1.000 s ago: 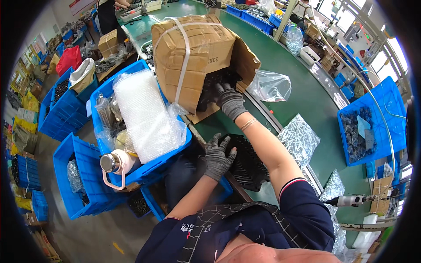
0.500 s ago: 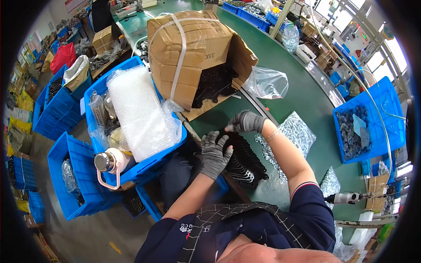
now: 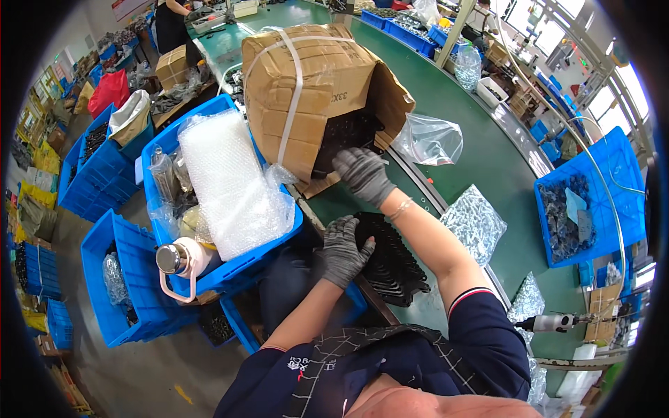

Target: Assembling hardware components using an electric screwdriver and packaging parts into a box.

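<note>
My left hand, in a grey knit glove, lies against the near left end of a row of nested black parts on the green bench. Its fingers are stretched and its thumb stands apart. In a matching glove, my right hand is at the mouth of a strapped cardboard carton lying on its side. More black parts fill the carton's opening, just beyond my right fingers. Those fingers reach forward, and I see nothing held in them. My right forearm crosses over the bench beside the row.
A bag of shiny small metal parts lies right of my forearm. Blue crates stand at left, one bearing bubble wrap and a bottle. Another blue bin and a power tool are at right.
My right hand has moved from above the row of black parts forward to the carton's mouth. My left hand stays by the row's end. The view has shifted slightly.
</note>
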Motion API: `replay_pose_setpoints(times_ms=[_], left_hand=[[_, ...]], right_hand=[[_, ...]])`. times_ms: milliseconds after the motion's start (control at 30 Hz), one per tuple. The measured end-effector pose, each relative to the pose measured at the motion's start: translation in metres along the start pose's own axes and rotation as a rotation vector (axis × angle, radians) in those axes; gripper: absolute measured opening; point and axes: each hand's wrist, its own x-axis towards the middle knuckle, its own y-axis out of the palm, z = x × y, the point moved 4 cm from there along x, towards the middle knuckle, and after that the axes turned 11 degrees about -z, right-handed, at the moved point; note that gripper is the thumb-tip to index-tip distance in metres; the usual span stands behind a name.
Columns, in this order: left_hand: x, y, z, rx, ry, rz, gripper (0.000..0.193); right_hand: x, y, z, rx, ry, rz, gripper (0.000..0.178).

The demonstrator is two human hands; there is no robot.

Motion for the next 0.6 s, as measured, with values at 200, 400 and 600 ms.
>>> replay_pose_setpoints(times_ms=[200,400,600], left_hand=[[0.001,-0.002,-0.005,0.098,0.029,0.031,0.054],[-0.002,0.000,0.000,0.033,0.024,-0.012,0.055],[0.000,-0.008,-0.006,0.044,-0.023,-0.009,0.055]], right_hand=[[-0.053,-0.008,-0.042,0.531,0.883,0.042,0.026],[-0.059,-0.025,-0.037,1.005,1.453,0.353,0.024],[-0.022,-0.039,-0.023,0.606,0.672,0.469,0.019]])
